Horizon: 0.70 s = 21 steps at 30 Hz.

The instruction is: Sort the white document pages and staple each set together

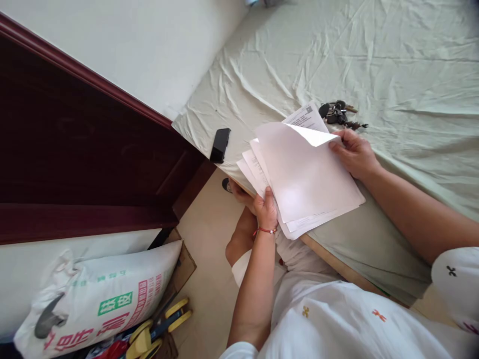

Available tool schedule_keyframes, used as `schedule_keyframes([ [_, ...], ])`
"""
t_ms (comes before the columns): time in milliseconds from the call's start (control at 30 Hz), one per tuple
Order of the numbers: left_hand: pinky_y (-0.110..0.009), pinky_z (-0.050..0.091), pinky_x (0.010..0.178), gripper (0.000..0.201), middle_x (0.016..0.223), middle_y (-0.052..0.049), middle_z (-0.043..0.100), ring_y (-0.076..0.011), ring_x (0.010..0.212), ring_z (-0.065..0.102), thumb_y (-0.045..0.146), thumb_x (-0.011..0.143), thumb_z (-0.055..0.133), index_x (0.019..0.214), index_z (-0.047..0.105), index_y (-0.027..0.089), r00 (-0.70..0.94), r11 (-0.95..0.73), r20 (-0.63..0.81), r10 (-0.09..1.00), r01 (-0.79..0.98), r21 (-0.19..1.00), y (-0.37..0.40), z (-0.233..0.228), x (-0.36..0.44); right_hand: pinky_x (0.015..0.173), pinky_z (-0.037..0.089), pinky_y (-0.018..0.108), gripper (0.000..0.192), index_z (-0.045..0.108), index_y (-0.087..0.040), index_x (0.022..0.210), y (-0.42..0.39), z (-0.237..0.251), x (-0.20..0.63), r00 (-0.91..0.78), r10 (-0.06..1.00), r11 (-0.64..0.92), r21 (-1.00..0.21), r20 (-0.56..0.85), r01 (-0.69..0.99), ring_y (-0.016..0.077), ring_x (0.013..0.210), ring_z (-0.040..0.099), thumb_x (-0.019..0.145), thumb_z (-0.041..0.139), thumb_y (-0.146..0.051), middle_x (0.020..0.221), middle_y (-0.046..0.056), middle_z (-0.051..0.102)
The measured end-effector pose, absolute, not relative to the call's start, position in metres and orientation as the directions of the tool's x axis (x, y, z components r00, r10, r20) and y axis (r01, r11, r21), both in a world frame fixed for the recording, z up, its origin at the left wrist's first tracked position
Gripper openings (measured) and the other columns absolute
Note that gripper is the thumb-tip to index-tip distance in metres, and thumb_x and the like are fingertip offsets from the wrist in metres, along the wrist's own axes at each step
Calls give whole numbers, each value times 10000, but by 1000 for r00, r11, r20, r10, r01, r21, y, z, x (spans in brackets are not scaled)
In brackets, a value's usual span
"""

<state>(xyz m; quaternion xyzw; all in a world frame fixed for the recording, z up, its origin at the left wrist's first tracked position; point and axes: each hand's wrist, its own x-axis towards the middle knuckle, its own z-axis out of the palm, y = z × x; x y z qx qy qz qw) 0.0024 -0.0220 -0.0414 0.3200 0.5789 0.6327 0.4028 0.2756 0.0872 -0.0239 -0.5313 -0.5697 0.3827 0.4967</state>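
A fanned stack of white paper sheets (303,174) lies over the edge of a bed, the upper sheets overlapping at angles. My left hand (266,209), with a red cord bracelet at the wrist, grips the stack's lower left edge, thumb on top and fingers hidden underneath. My right hand (354,152) pinches the top right corner of the uppermost sheet, which curls up there and shows a bright underside. A printed sheet (307,118) pokes out beyond the far edge. Just past my right hand lies a bunch of keys (337,112).
A black phone (220,145) rests on the bed's left corner. Wrinkled pale green cloth (404,75) covers the bed. On the left is a dark red wooden panel (82,129). A printed white sack (112,299) and yellow-blue sandals (149,339) are on the floor below it.
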Motion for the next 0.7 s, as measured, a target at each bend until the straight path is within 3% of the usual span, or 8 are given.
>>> schedule_keyframes([
  [67, -409, 478, 1226, 562, 1276, -102, 811, -294, 1356, 690, 638, 829, 828, 1188, 816, 206, -478, -7, -52, 877, -121, 993, -22, -39, 3, 665, 535, 360, 385, 661, -268, 991, 88, -25, 275, 38, 985, 158, -971, 167, 179, 228, 851, 616, 873, 745, -625, 948, 61, 648],
  [233, -392, 493, 1214, 580, 1217, -89, 829, -311, 1335, 701, 689, 802, 824, 1116, 818, 200, -481, 16, -52, 875, -79, 997, -25, -30, 4, 586, 533, 348, 378, 595, -272, 936, 88, -23, 273, -82, 996, 48, -998, 46, 28, 192, 696, 596, 847, 799, -578, 840, 30, 649],
  [467, -368, 446, 1257, 606, 1174, -105, 832, -333, 1450, 621, 661, 814, 832, 1194, 795, 190, -483, 4, -26, 875, -46, 999, -25, -26, 5, 607, 595, 364, 468, 641, -268, 1103, 82, -11, 273, -156, 987, -51, -990, -30, -129, 231, 771, 705, 778, 882, -503, 950, 40, 745],
  [700, -372, 478, 1231, 629, 1204, -92, 833, -302, 1375, 677, 751, 837, 750, 1115, 830, 192, -488, -24, -66, 870, -175, 984, -25, -29, 7, 610, 622, 380, 314, 760, -236, 1071, 76, -6, 273, -202, 975, -112, -988, -89, -108, 247, 743, 738, 814, 845, -396, 882, 42, 776],
])
